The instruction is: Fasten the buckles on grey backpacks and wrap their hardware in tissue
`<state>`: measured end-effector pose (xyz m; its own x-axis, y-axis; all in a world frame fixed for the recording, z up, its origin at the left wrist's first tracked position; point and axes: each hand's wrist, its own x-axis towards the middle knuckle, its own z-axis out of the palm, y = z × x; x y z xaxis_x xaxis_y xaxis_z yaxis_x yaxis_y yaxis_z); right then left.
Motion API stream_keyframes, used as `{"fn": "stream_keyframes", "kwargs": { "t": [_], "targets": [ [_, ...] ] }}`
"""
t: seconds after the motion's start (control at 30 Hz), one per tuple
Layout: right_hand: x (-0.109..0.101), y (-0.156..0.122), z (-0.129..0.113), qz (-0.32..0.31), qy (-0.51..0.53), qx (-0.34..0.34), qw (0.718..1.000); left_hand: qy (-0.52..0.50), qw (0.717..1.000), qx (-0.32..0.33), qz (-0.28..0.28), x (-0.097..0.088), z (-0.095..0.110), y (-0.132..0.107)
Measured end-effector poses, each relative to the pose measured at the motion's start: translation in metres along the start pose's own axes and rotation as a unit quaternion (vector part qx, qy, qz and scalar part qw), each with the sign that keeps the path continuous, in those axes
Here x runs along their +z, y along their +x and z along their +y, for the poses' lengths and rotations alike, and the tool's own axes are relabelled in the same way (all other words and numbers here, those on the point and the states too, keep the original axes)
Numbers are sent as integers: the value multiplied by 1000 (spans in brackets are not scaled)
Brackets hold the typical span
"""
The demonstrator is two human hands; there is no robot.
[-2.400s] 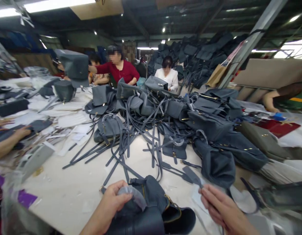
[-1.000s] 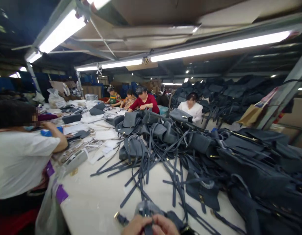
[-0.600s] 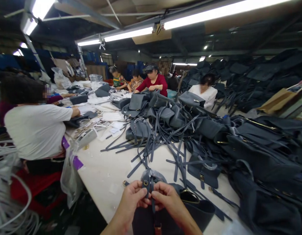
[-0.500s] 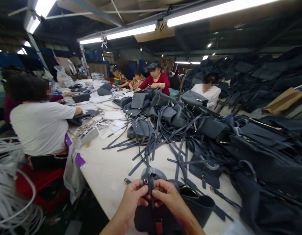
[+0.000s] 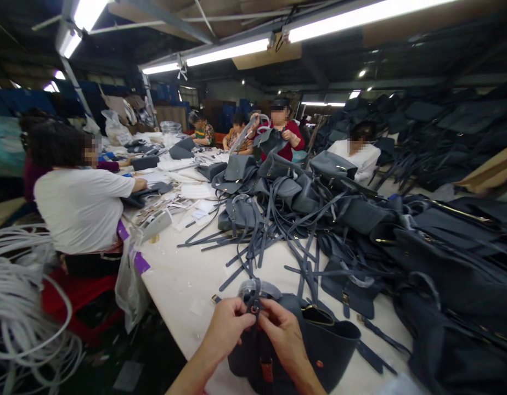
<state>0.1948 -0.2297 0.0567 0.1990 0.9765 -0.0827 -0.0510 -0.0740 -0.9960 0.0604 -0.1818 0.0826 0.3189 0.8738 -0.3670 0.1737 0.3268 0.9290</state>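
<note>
A dark blue-grey bag (image 5: pixel 333 351) lies before me on the table, its zipped top lined with gold metal. Over its front runs a narrow strap (image 5: pixel 257 291), with a small gold-coloured metal fitting on it. My left hand (image 5: pixel 229 323) pinches the strap beside this fitting. From the other side, my right hand (image 5: pixel 281 328) closes thumb and fingers on the same strap. Both sets of fingertips almost meet and partly cover it. Below them sits a brass buckle with a brown tab (image 5: pixel 266 370). A plastic-wrapped handle (image 5: pixel 257 288) stands just behind my hands.
Many similar bags with tangled straps (image 5: pixel 278 192) heap up ahead and to the right on the white table (image 5: pixel 175 285). A person in a white shirt (image 5: pixel 78 206) sits at the left; several others work farther back. White cord coils (image 5: pixel 23 307) lie lower left.
My hands have drawn closer together on the strap, and the fitting now sits between my fingertips. Across the table, the person in red has lifted a bag. My view has shifted slightly left.
</note>
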Motion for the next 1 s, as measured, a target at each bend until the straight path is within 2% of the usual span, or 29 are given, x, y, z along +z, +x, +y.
{"fn": "stream_keyframes", "kwargs": {
  "t": [0.2, 0.37, 0.5, 0.67, 0.73, 0.8, 0.9, 1.0],
  "targets": [
    [-3, -2, 0, 7, 31, 2, 999, -63, 996, -39, -43, 3, -7, 4],
    [-5, -1, 0, 15, 78, 35, 996, -108, 991, -55, -57, 4, -13, 9],
    [-5, -3, 0, 7, 79, 53, 995, -86, 996, -29, -20, 7, -18, 14],
    [-6, -7, -5, 5, 114, 69, 991, -12, 995, 70, 71, 20, -16, 8],
    [-6, -9, -9, 1, 128, 81, 988, 6, 992, 97, 82, 22, -14, 4],
    [-7, -12, -12, 0, 160, 102, 982, 11, 993, 102, 66, 22, -13, 3],
    [-8, -13, -12, 1, 171, 112, 979, -6, 998, 67, 14, 17, -12, 6],
    [-9, -12, -8, 8, 108, 61, 992, -41, 999, 21, -29, 16, -14, 9]
  ]
}}
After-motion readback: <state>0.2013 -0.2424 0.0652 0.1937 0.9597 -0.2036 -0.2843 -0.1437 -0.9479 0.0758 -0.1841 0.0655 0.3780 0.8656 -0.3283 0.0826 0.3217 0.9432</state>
